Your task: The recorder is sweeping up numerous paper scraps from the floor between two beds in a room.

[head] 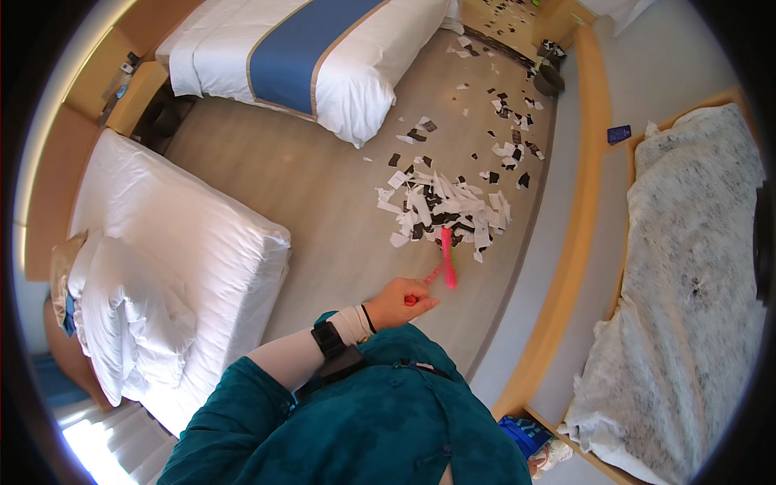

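Note:
My left hand (pixel 401 303) is closed around the red handle of a broom with a pink head (pixel 448 257). The broom head is down at the near edge of a heap of torn white and black scraps (pixel 445 206) on the wood-look floor (pixel 339 242). More scraps lie scattered past the heap along the floor. At the bottom edge, beside my teal top, a small skin-toned patch may be part of my right hand; most of it is hidden, so its grip cannot be made out. Near that patch are a blue bag (pixel 522 434) and crumpled white cloth (pixel 555 454).
On the left stands a bed with a bare white mattress (pixel 182 206) and a bunched duvet (pixel 130 309). Another bed with a blue runner (pixel 297 48) is ahead. Along the right run a wooden ledge (pixel 561 273) and a cloth-covered surface (pixel 685 267). A dark bin (pixel 548 80) stands at the far right.

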Available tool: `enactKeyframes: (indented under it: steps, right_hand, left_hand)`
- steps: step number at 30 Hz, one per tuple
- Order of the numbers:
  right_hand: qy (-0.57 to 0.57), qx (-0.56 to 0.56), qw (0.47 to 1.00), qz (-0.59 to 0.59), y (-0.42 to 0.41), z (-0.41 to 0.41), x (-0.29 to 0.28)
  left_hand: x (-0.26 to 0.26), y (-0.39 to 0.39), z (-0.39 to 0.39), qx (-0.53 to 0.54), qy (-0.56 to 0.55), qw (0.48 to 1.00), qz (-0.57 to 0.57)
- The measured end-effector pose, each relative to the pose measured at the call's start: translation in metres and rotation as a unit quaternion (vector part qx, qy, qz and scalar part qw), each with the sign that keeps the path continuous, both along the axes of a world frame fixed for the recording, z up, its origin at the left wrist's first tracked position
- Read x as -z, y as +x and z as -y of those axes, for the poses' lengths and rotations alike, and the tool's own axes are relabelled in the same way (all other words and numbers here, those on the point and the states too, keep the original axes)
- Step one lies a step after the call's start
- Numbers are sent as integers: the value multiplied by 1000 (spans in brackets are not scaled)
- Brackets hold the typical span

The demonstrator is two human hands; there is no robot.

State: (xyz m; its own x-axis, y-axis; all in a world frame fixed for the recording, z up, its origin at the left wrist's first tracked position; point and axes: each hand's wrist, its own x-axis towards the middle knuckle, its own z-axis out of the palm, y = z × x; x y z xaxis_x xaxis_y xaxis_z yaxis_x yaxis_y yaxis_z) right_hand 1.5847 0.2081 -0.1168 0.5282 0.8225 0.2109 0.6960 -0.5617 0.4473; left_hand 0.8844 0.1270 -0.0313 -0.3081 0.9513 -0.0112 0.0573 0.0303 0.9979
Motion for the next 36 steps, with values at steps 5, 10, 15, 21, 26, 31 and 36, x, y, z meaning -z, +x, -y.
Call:
enactKeyframes:
  steps: [5, 10, 15, 21, 26, 31, 36]
  right_hand:
    - [22, -7, 1000, 16, 16, 20, 8]
    - [60, -22, 997, 43, 47, 50, 7]
    - [177, -20, 978, -110, 8, 49, -1]
    - [316, -45, 912, -255, -33, 59, -20]
    - [339, -108, 901, -246, -53, 65, -31]
    - [368, -184, 856, -313, -99, 49, -45]
    - [245, -313, 839, -370, -146, 39, -24]
  left_hand:
    - [-6, 4, -5, 20, -18, 1000, 3]
    - [-9, 11, -9, 45, 11, 999, 4]
    - [-6, 13, 1, 51, 12, 999, -3]
    - [0, 15, 9, 10, 17, 1000, 5]
    - [-1, 13, 22, 29, 35, 999, -17]
    - [-35, -1, 41, 13, 30, 998, 44]
    - [-88, -15, 73, 15, 2, 993, 115]
